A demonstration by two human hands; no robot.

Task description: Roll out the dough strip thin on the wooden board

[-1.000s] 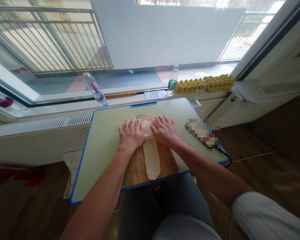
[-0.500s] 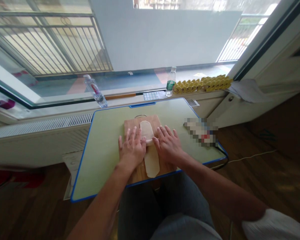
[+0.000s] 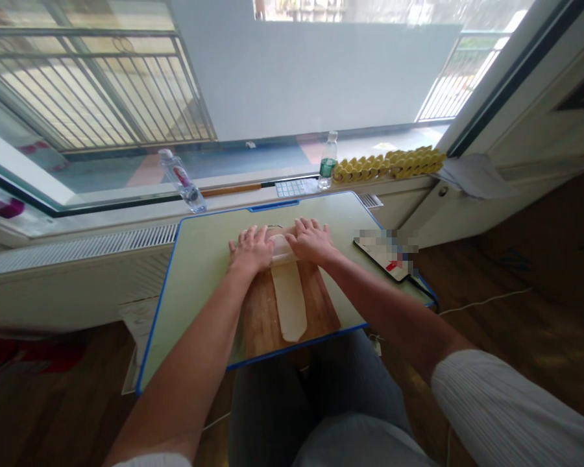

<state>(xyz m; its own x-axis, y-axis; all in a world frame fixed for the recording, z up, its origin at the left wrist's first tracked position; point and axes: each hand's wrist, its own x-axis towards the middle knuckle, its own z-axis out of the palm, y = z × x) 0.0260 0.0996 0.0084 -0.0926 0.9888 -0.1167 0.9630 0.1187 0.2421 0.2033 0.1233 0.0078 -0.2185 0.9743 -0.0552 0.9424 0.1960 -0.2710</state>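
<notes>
A long flattened strip of dough (image 3: pixel 291 301) lies lengthwise on a wooden cutting board (image 3: pixel 260 318). Across its far part rests a pale rolling pin (image 3: pixel 285 259), with only its middle showing between my hands. My left hand (image 3: pixel 253 248) lies over the pin's left end, fingers stretched forward and palm down. Over the right end is my right hand (image 3: pixel 312 240), also flat with its fingers extended. Both thumbs point inward near the dough's far end, and the ends of the pin are hidden under my palms.
The board stands on a pale green folding table (image 3: pixel 194 285) with a blue edge. A phone-like device (image 3: pixel 384 256), partly blurred out, lies at the right with a black cable. Along the windowsill are two plastic bottles (image 3: pixel 182 181) (image 3: pixel 328 161) and a yellow wavy object (image 3: pixel 389 162).
Both hands have moved forward, away from me, with the rolling pin, toward the dough's far end. More of the near strip and board now shows.
</notes>
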